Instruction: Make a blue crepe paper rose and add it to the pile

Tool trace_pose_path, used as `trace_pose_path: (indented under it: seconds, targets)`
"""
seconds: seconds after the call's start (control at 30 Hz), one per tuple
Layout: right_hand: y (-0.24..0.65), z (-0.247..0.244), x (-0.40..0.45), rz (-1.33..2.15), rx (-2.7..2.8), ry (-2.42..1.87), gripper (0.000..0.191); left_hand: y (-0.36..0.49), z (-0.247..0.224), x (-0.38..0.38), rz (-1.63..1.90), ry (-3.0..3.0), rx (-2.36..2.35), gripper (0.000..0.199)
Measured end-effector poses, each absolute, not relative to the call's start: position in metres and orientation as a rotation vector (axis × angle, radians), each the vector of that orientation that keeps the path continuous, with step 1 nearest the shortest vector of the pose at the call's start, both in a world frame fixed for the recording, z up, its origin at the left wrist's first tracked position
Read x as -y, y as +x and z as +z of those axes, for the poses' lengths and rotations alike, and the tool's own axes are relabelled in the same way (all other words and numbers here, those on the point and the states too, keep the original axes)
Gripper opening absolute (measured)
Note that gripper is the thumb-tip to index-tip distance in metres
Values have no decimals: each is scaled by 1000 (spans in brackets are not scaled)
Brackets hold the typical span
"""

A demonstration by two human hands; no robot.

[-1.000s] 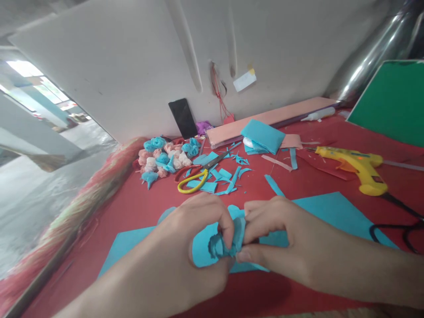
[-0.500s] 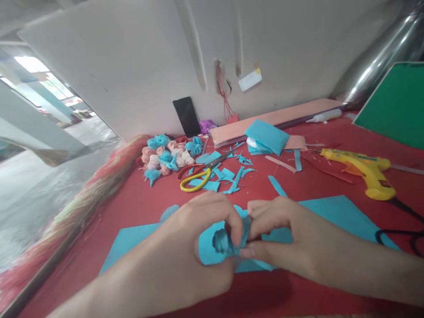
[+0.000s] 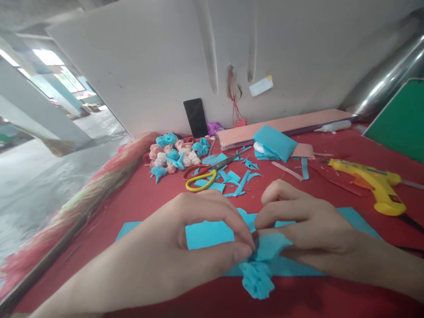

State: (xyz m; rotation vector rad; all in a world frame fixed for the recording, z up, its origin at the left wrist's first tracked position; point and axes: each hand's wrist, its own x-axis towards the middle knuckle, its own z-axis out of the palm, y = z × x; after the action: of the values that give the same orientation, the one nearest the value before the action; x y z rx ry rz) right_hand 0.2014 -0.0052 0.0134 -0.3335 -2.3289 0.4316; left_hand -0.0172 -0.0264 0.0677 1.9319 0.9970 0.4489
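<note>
A blue crepe-paper flower [image 3: 257, 282] hangs with its ruffled end downward, low in the middle of the view. My left hand [image 3: 195, 240] pinches it between thumb and forefinger. My right hand [image 3: 308, 227] has its fingers bent around the flower's loose, flared paper from the other side; the right thumb is hidden. Beneath both hands lies a flat blue paper sheet [image 3: 210, 234] on the red tabletop [image 3: 185, 296]. Part of another blue paper piece shows between the hands, just behind the fingertips.
Behind my hands lie scissors [image 3: 200, 181] with red and yellow handles among blue paper scraps [image 3: 243, 183]. Finished paper flowers [image 3: 172, 154] are heaped at the left, near a leaning black phone [image 3: 195, 117]. A yellow glue gun [image 3: 367, 174] rests at the right, beyond folded blue paper [image 3: 274, 142].
The flower has turned from facing me to hanging ruffled end down, and has shifted right. Both hands moved with it, and the right fingers have spread more. The view has shifted left.
</note>
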Motion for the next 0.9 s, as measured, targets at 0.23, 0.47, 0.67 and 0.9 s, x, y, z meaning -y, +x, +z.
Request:
trace_pose_path:
  seconds: [0.23,0.47,0.67,0.9]
  targets:
    - [198,13,5,463,2324,-327,24,-18,70,27,439,1947,-960,7]
    - [195,15,8,558,2363,-361,24,-17,68,27,422,1996,-995,6]
    - [194,14,10,546,2367,-331,22,-16,65,26,355,2048,-1010,7]
    - [192,9,6,575,2343,-252,24,-18,64,24,346,1955,-1005,6]
